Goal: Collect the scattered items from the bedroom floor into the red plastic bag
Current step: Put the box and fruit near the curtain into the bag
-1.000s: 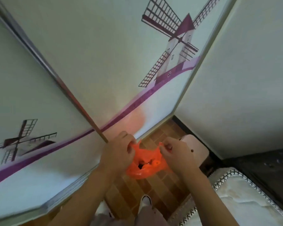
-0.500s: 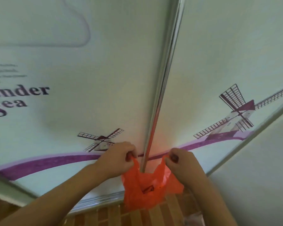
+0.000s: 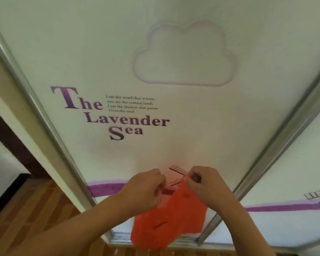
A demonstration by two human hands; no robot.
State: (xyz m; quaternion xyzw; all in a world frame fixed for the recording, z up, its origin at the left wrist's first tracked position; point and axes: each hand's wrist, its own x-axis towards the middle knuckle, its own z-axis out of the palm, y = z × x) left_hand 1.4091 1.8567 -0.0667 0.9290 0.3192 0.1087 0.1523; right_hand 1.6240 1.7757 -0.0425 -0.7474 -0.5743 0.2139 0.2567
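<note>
Fingers (image 3: 189, 179) of my right hand (image 3: 205, 187) pinch the bag (image 3: 166, 224) rim; my left hand (image 3: 146, 191) curls on the other edge. The bag hangs straight down below both fists, before the wardrobe door (image 3: 174, 126), long axis vertical, mouth between them, right hand nearer its top. No floor items show here.
</note>
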